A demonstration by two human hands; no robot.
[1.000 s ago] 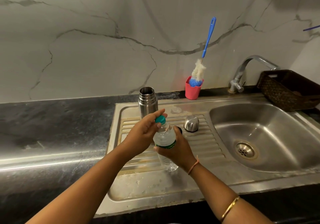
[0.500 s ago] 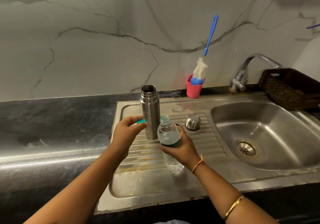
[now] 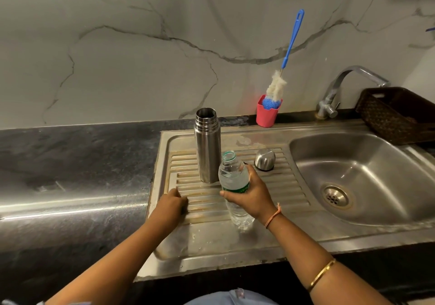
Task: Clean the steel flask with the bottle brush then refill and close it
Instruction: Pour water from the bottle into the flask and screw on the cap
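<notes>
The steel flask [image 3: 208, 149] stands upright and uncapped on the ribbed drainboard [image 3: 284, 187]. Its steel lid [image 3: 264, 159] sits a little to the right. My right hand [image 3: 253, 195] grips a clear plastic water bottle [image 3: 231, 175], uncapped and tilted slightly, just right of the flask. My left hand [image 3: 170, 204] rests with curled fingers on the drainboard's left edge; the bottle's teal cap is hidden inside it. The blue-handled bottle brush [image 3: 292, 40] stands in a pink cup [image 3: 266, 116] against the wall.
The sink basin [image 3: 364, 163] with its drain lies to the right, under a steel tap [image 3: 334, 90]. A dark woven basket [image 3: 397, 113] sits at the far right. Dark stone counter [image 3: 70, 163] stretches to the left. A marble wall stands behind.
My left hand twisted the teal cap off the bottle, then dropped down and left onto the drainboard. The bottle stayed in my right hand, now open-mouthed beside the flask.
</notes>
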